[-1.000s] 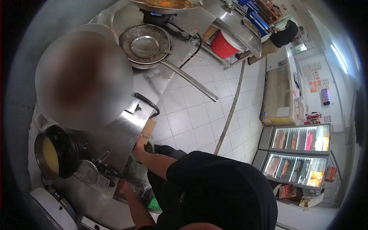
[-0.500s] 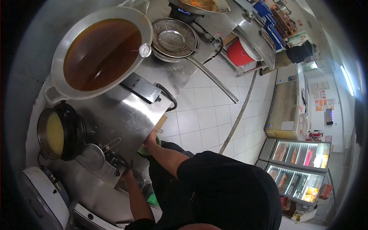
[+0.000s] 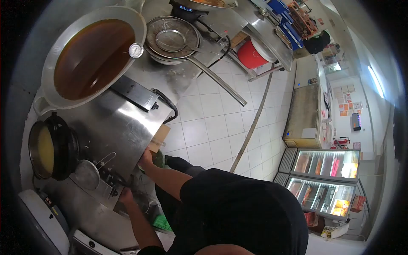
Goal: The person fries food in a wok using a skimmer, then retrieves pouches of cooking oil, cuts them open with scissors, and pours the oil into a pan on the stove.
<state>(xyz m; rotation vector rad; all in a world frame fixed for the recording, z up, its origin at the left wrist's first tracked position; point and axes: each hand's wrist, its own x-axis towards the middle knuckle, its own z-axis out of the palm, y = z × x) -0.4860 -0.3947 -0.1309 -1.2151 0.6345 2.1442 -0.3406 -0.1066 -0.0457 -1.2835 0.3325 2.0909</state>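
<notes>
My right hand [image 3: 145, 157] is at the edge of the steel counter [image 3: 121, 146], beside a brown board-like piece [image 3: 159, 138] and something green below it. Its fingers are hidden. Lower in the view, my left hand [image 3: 125, 195] reaches to the front of a small stove [image 3: 106, 192], close to its dark knob area. The fingers there are too small and dark to make out. A round wire strainer [image 3: 87, 174] lies by this stove. Behind it stands a black pan [image 3: 44, 151] with pale yellow liquid.
A large metal pan [image 3: 51, 68] of brown liquid, with a dial thermometer [image 3: 136, 50], stands at upper left. Large strainers [image 3: 170, 38] rest beside it, one long handle overhanging the floor. A red bucket [image 3: 250, 54], lit display fridges [image 3: 325, 163] and another person [image 3: 316, 41] are farther off.
The view has swung and shifted, moving the counter's objects within the frame. The large pan, blurred a second ago, shows clearly. Both hands remain near the counter's edge.
</notes>
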